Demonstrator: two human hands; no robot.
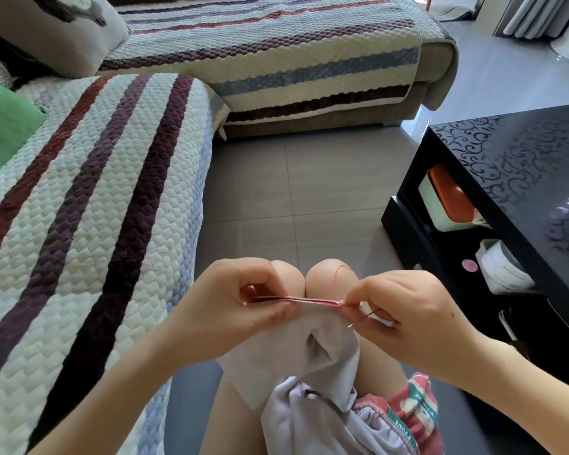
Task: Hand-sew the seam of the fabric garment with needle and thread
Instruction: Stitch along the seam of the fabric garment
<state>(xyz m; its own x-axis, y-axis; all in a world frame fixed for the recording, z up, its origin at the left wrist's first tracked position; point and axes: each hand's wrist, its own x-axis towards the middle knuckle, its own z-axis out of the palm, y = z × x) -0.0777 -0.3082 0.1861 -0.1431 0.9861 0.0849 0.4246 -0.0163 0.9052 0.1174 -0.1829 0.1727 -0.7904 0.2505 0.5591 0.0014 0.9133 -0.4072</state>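
Pale garment (296, 349) is draped over the knees – its pink seam edge (309, 300) stretched between both hands. Left hand (243, 300) pinches one end, right hand (404, 307) pinches the other, needle (363, 318) and pink thread (337, 280) right there. Lettering on the red shorts (418, 408) – too blurry to read.

Both bare forearms reach in from the lower corners and meet over the knees (304, 279), which are pressed together. The left hand (243, 302) is curled, thumb and fingers pinched closed on the pink seam edge (309, 300) of the garment, knuckles up. The right hand (408, 310) sits level with it, just beside the seam's other end, its thumb and forefinger pinched around the needle (363, 318), remaining fingers folded under. The two wrists angle inward toward each other.
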